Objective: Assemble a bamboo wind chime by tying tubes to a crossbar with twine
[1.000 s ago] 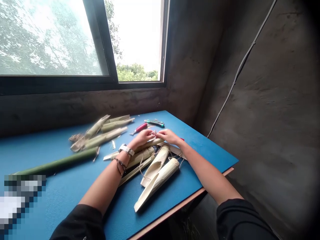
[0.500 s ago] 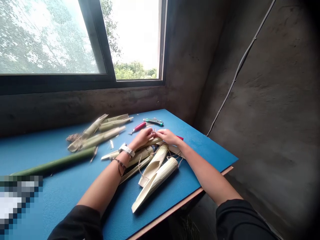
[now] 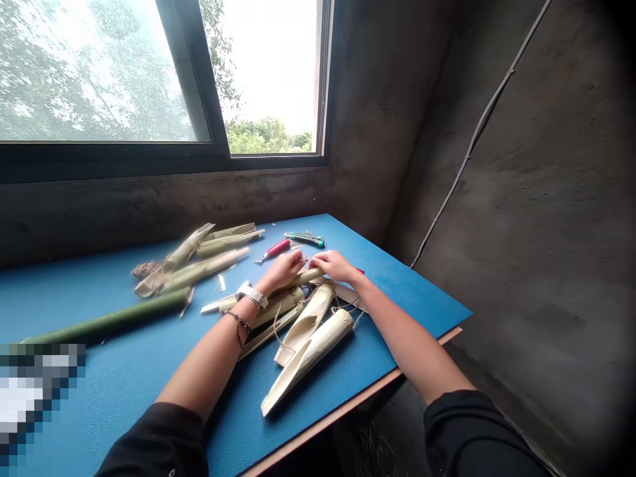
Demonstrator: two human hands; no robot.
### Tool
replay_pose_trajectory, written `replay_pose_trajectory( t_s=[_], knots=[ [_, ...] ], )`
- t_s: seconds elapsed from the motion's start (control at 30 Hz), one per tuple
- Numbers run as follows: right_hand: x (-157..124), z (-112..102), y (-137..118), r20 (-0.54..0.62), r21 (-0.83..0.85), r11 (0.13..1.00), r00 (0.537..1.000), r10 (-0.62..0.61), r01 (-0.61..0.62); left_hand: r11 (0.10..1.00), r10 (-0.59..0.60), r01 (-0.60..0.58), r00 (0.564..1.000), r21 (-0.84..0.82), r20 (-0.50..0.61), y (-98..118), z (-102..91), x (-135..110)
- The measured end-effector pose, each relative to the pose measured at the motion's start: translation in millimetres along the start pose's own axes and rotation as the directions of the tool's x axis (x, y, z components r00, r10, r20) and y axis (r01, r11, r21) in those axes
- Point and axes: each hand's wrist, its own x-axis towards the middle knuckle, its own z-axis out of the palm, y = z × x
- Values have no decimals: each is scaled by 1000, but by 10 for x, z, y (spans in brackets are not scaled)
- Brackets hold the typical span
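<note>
Above the end of a pale bamboo piece, my left hand and my right hand are close together with fingers pinched. Each seems to grip a strand of thin twine, though its ends are too small to follow. My right fingers lie against the bamboo or just over it. Closer to me rest two peeled bamboo tubes with slanted open ends, a front tube and another tube beside it. Brown twine loops among these pieces. More split bamboo lies partly behind my left wrist.
Beyond my hands are a red-handled tool and a utility knife. On the left lie split bamboo pieces, a twine bundle and a long green bamboo stalk. The blue table has its edge at right.
My right hand's fingers have shifted slightly right, away from my left fingers, widening the gap between them. The bamboo pieces and tools stay where they were.
</note>
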Motion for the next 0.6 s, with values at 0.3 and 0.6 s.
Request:
replay_pose_trajectory(
  t_s=[0.3, 0.6],
  knots=[
    [-102, -244, 115, 111, -74, 993, 989, 99, -92, 996, -81, 79, 996, 38, 40, -57, -154, 35],
    [-512, -390, 49, 282, -379, 913, 921, 268, -150, 918, -313, 363, 910, 158, -273, -211, -1240, -190]
  ],
)
